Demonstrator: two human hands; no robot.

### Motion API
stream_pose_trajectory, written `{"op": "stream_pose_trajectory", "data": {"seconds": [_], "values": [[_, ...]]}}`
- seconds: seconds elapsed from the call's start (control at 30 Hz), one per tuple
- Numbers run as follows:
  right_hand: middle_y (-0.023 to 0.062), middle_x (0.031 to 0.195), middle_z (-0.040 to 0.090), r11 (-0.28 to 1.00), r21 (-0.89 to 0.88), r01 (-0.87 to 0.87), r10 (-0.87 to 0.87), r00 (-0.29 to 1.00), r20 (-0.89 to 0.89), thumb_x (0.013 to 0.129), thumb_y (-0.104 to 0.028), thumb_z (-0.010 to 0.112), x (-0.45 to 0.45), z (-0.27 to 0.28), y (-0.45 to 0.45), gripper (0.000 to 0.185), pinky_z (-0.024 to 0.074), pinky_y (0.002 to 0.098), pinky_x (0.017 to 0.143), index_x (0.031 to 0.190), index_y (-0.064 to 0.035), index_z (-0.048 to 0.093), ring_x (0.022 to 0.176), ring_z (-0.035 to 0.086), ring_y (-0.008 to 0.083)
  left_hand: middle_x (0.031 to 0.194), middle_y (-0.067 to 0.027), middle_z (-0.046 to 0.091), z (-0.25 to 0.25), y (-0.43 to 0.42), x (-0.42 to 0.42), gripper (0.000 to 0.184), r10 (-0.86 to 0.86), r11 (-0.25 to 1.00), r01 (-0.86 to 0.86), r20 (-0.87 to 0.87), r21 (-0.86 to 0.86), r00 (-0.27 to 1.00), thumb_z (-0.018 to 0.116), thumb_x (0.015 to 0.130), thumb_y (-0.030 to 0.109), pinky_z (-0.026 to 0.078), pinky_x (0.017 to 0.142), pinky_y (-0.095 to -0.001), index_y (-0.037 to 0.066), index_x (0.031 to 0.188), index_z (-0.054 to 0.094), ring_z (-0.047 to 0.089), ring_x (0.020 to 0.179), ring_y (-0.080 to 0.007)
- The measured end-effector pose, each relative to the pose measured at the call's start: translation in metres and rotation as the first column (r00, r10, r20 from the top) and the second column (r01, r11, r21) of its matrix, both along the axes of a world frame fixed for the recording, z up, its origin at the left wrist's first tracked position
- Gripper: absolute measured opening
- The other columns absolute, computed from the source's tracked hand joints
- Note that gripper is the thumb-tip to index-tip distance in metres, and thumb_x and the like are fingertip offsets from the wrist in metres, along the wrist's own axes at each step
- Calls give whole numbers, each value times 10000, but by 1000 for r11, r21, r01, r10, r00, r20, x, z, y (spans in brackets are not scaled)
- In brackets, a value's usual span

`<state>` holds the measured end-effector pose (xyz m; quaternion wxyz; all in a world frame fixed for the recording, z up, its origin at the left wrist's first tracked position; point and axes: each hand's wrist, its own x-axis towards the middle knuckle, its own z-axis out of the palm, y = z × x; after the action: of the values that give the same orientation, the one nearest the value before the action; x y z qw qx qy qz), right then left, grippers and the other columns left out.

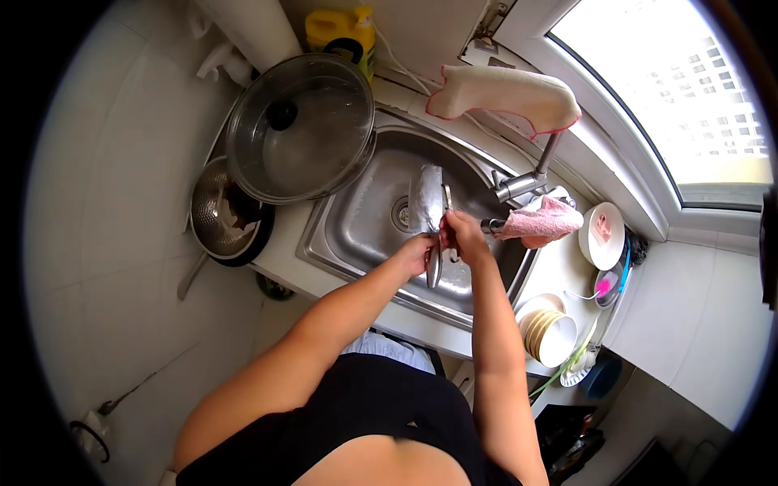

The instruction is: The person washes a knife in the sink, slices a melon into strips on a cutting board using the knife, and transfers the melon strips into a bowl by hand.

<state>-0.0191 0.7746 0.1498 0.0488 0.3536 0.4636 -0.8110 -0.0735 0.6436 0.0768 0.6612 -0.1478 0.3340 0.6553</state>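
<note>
Left hand point(417, 253) and right hand point(463, 232) both closed on metalware point(435, 271) over sink point(350, 223); loose or wet grip could drop it in.

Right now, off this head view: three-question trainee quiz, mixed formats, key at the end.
1. The bare left hand and bare right hand handle a silver-coloured metal tool over what? A) Stacked round bowls B) Rectangular stainless-steel sink C) White window frame
2. True or false: the yellow plastic pump bottle stands beyond the large, round, clear lid with a black knob.
3. What colour is the fluffy textured cloth right of the right hand?

Key: 1 B; 2 true; 3 pink.
</note>
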Motion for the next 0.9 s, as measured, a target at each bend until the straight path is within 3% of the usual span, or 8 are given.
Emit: {"op": "stream_pose_trajectory", "data": {"seconds": [0.13,0.2,0.27,0.33,0.43,0.6,0.77,0.9], "values": [[117,703,610,929,-370,-15,-41,989,-142,959,-277,416,-1,11,5,279,456,298,450,1043,-28,507,469,495,165,771,-31,619,12,-4,-9,188,46,999,-46,-41,3,998,462,952,232,497,657,-339,110,881,587,623,777,-180],[161,776,639,893,-449,-11,-88,976,-198,955,-267,423,15,4,1,299,483,323,464,1137,-30,436,476,515,179,811,-52,623,9,-5,-13,174,6,977,-12,25,211,1000,460,952,217,498,671,-356,100,982,584,631,796,-211],[184,847,649,866,-492,93,-203,964,-175,950,-257,434,28,11,-3,311,487,335,466,1162,-30,418,484,533,184,851,-61,620,5,-3,-12,187,36,990,-43,59,135,998,446,959,214,500,687,-364,105,1064,556,627,815,-215],[144,806,635,881,-429,197,-249,966,-66,946,-245,445,31,16,-7,279,455,312,461,1128,-34,464,480,516,173,931,-78,616,-1,-3,-11,283,108,994,-106,98,-26,989,419,972,209,503,719,-382,115,1227,500,620,852,-224],[66,663,554,904,-345,251,-261,965,18,955,-279,438,28,9,-4,275,405,285,480,977,-31,554,473,465,153,939,-72,603,5,-2,-10,263,92,995,-89,69,-50,993,424,970,187,500,778,-384,120,1206,519,600,854,-209],[66,603,529,922,-336,195,-184,981,63,969,-369,393,42,16,-4,380,370,277,407,865,-41,554,410,407,134,885,-65,602,13,5,-10,268,131,991,-125,184,-45,974,483,933,139,499,790,-370,91,1194,524,583,821,-197],[76,587,515,920,-323,222,-139,955,261,969,-422,372,44,23,-6,435,314,232,322,756,-71,517,349,346,98,724,-113,580,56,24,-14,179,76,994,-88,175,65,982,546,902,132,512,472,-378,-26,820,535,574,548,-237],[40,547,514,968,-231,101,-20,944,329,973,-388,378,36,26,6,416,302,242,318,709,-91,504,361,404,109,603,-146,551,64,35,-10,180,10,1000,-11,-37,-14,999,601,855,110,478,395,-378,-31,757,548,544,413,-279]]}}
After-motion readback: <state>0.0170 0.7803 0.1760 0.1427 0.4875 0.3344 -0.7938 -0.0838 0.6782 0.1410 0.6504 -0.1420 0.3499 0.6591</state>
